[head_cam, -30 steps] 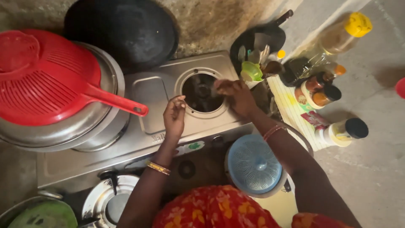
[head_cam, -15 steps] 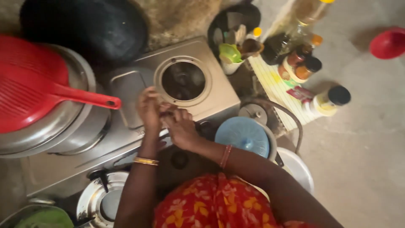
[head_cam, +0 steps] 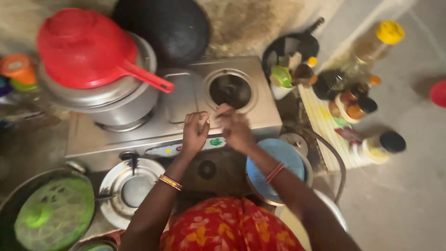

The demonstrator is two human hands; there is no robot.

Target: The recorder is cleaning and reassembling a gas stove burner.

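Observation:
My left hand point(head_cam: 194, 134) and my right hand point(head_cam: 236, 129) meet over the front edge of a steel two-burner stove point(head_cam: 183, 100), just below its open right burner point(head_cam: 231, 89). My right hand's fingers pinch a small pale thing point(head_cam: 222, 110); it is too blurred to name. The curled fingers of my left hand touch or nearly touch it. A gold bangle sits on my left wrist and a red one on my right.
A red colander point(head_cam: 83, 49) rests on a steel pot point(head_cam: 118, 104) on the left burner. A black pan point(head_cam: 162, 28) stands behind. Right of the stove are bottles point(head_cam: 374, 44) and jars point(head_cam: 357, 107). A blue lid point(head_cam: 278, 160), steel lid point(head_cam: 132, 188) and green strainer point(head_cam: 51, 214) lie near me.
My right hand drew back from over the right burner to the stove's front edge, and both hands came together there. The camera view also shifted.

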